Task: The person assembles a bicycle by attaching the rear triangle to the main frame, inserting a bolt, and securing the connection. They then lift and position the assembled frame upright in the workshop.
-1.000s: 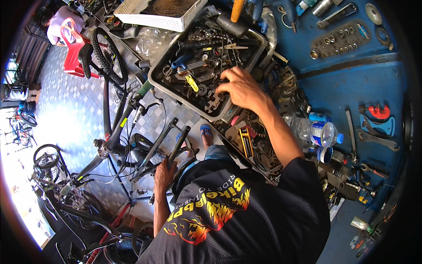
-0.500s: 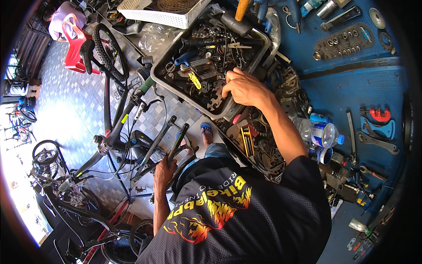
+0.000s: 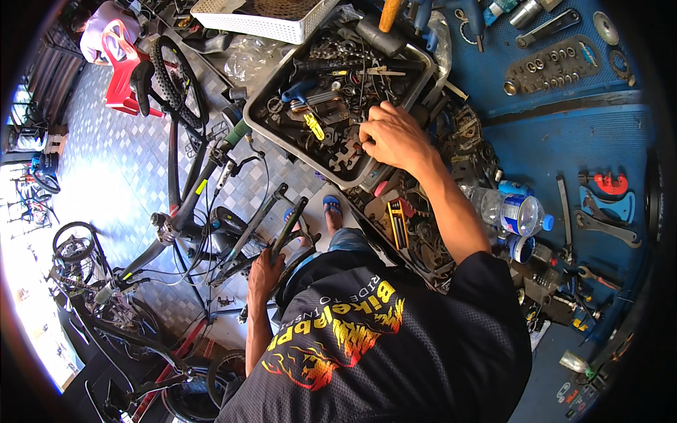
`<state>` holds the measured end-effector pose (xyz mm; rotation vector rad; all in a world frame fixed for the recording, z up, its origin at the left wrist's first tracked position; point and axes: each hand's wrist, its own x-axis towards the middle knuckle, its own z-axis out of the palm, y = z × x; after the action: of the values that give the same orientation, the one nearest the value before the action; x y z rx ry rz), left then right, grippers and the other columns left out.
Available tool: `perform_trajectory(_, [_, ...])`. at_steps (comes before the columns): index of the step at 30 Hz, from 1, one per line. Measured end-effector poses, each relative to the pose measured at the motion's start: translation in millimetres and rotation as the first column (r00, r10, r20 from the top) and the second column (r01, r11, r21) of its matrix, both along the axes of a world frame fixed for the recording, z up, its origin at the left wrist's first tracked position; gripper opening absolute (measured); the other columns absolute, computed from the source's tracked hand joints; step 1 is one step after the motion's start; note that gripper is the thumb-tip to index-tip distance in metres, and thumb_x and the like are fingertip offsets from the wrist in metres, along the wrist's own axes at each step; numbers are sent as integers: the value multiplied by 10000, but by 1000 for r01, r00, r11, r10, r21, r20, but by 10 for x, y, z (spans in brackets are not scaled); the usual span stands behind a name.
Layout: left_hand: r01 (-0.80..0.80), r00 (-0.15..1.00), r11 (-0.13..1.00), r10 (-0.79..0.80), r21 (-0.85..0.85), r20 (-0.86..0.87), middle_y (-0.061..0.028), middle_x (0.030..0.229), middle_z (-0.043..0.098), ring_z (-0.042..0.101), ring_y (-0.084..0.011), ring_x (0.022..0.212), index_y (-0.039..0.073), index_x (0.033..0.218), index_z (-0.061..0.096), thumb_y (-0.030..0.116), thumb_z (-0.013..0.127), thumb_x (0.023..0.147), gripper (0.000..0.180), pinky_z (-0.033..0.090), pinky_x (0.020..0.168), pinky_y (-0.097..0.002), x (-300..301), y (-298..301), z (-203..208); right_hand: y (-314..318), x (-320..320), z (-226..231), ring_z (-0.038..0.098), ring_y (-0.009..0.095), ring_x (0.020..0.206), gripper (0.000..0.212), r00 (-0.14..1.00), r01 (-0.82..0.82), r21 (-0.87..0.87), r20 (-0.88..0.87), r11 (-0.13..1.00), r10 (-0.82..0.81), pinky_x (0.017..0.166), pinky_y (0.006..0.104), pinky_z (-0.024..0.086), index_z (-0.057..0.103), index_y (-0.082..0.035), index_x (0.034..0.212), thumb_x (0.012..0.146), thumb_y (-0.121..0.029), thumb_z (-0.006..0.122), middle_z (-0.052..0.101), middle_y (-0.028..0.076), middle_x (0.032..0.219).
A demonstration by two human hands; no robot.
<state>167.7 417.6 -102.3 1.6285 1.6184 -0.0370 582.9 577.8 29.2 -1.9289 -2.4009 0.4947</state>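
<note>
My left hand [image 3: 264, 275] is closed round a dark two-armed bicycle frame part [image 3: 288, 229], whose arms point up and away from me. My right hand [image 3: 395, 137] is over the near right part of a grey tray [image 3: 305, 156], fingers curled and bunched. What they hold, if anything, is hidden. Beside those fingertips lies a rusty notched metal piece [image 3: 345, 154]. A yellow tool [image 3: 314, 127], a blue-handled tool [image 3: 299, 90] and many dark bicycle parts fill the tray.
A bicycle [image 3: 176, 225] stands at left near a red chair [image 3: 125, 77] and another person [image 3: 106, 32]. A white basket [image 3: 310, 29] and a mallet [image 3: 381, 37] adjoin the tray. Bottles [image 3: 518, 213] and a blue tool board [image 3: 543, 155] are at right.
My right hand has shifted slightly to the right over the tray, its fingers bunched closer together. My left hand keeps its grip on the frame part.
</note>
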Motion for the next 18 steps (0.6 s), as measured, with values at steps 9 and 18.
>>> perform_trajectory(9, [-14, 1000, 999, 13, 43, 14, -326, 1024, 704, 676, -508, 990, -37, 1148, 633, 410, 687, 979, 481, 523, 840, -548, -20, -48, -24, 26, -108, -188, 596, 259, 1087, 165, 1000, -18, -42, 13, 999, 19, 995, 398, 477, 775, -122, 869, 811, -268, 828, 663, 57, 990])
perform_trajectory(18, [-9, 1000, 998, 9, 56, 8, -318, 964, 707, 683, -505, 942, -27, 1092, 622, 397, 689, 978, 444, 525, 803, -547, -56, -69, -54, 113, 254, 42, 725, 213, 830, 254, 782, 236, -115, -568, 965, -258, 774, 354, 552, 742, -42, 1014, 894, -266, 747, 756, 87, 895])
